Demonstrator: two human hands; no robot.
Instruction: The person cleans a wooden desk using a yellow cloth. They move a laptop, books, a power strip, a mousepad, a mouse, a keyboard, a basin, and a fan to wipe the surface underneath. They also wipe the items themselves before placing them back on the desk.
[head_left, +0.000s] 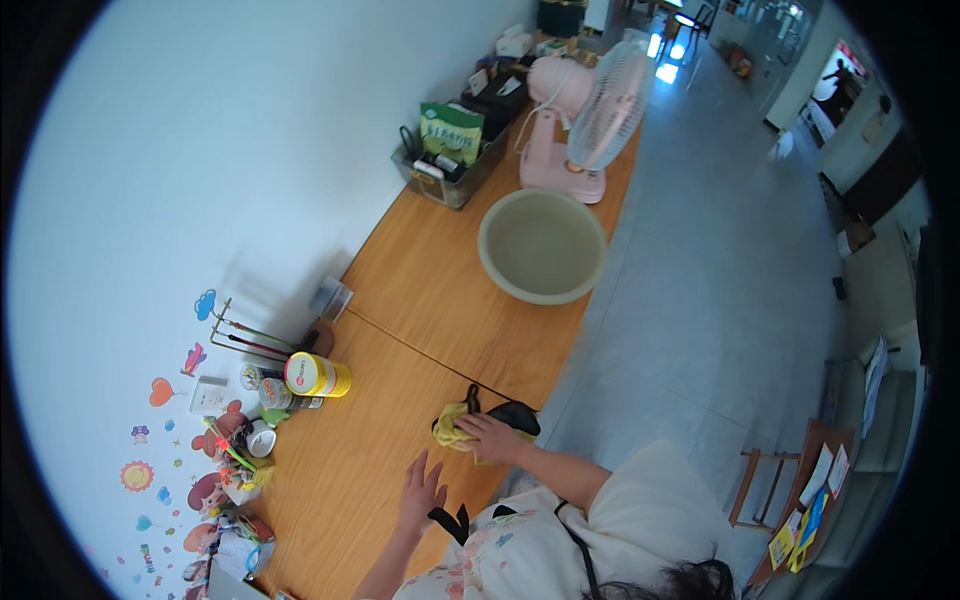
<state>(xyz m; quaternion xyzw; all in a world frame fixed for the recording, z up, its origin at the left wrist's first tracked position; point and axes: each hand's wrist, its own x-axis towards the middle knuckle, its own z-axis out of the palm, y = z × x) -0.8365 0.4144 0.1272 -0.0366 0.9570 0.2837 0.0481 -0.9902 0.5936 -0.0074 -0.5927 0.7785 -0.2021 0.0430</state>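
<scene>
My right hand (491, 438) rests on a bunched yellow cloth (450, 427), its fingers over the folds, near the front edge of the wooden table (420, 262). Beside and partly beneath the cloth lies a black object (516, 417) with a rounded end and a short upright piece; what it is I cannot tell. My left hand (421, 491) is held over the tabletop, to the left of the cloth, with its fingers apart and nothing in them. Farther along the table stands a round beige basin (541, 246); no contents are visible in it.
A pink electric fan (577, 112) and a grey storage bin (450, 184) stand beyond the basin. Along the wall are a yellow can (319, 374), a brush rack (255, 334), a small clock (261, 439) and dolls. A wooden stool (806, 487) with papers stands on the floor.
</scene>
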